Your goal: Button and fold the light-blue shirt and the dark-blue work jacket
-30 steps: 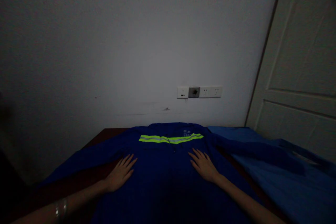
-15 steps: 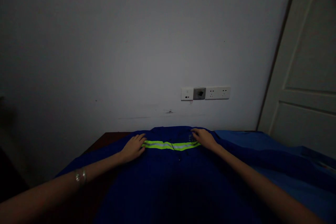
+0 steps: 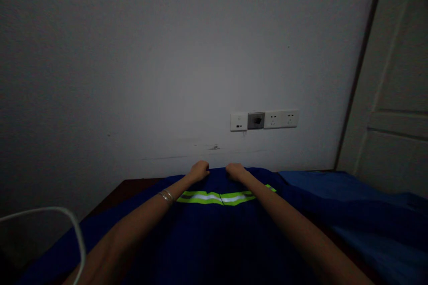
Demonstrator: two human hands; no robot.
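A dark blue work jacket (image 3: 207, 225) lies spread out, its collar end toward the wall and its sleeves out to both sides. Across its chest runs a yellow-green and silver reflective strip (image 3: 234, 198). At the far edge, on the left of the collar, my left hand (image 3: 199, 171) has its fingers curled in on the cloth. My right hand (image 3: 236, 171) is closed the same way on the right of the collar, a short gap from the left. Both sets of fingertips are partly hidden. Shadow makes the jacket's lower part hard to see.
Beneath the jacket is a dark reddish table (image 3: 133, 185) against a pale wall (image 3: 167, 75). Lighter blue cloth (image 3: 321, 182) lies at the right. Wall sockets (image 3: 281, 119) sit above the table. A white cable (image 3: 75, 220) loops at the lower left, and a door (image 3: 397, 142) stands right.
Both hands have moved from the reflective strip's ends inward and up to the collar, and their fingers have curled in. The white cable has come into view at the left.
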